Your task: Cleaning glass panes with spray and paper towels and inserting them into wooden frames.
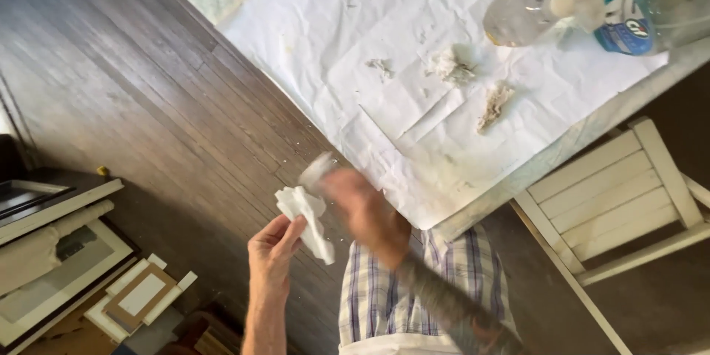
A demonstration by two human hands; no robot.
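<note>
My left hand (pixel 272 250) pinches a crumpled white tissue (pixel 307 220) between thumb and fingers, its grip closed on the lower edge. The tissue hangs over the dark wood floor (pixel 140 96), just off the corner of the surface (pixel 584 137). My right hand (pixel 364 207) is blurred; it touches the tissue's top, and I cannot tell whether its grip is closed. White paper (pixel 384 44) covers the surface, with three torn scraps (pixel 452 68) lying on it. A spray bottle (pixel 636 18) lies at the far edge. A white chair (pixel 625 192) stands beside the surface, and picture frames (pixel 66 251) lie on the floor at my left.
</note>
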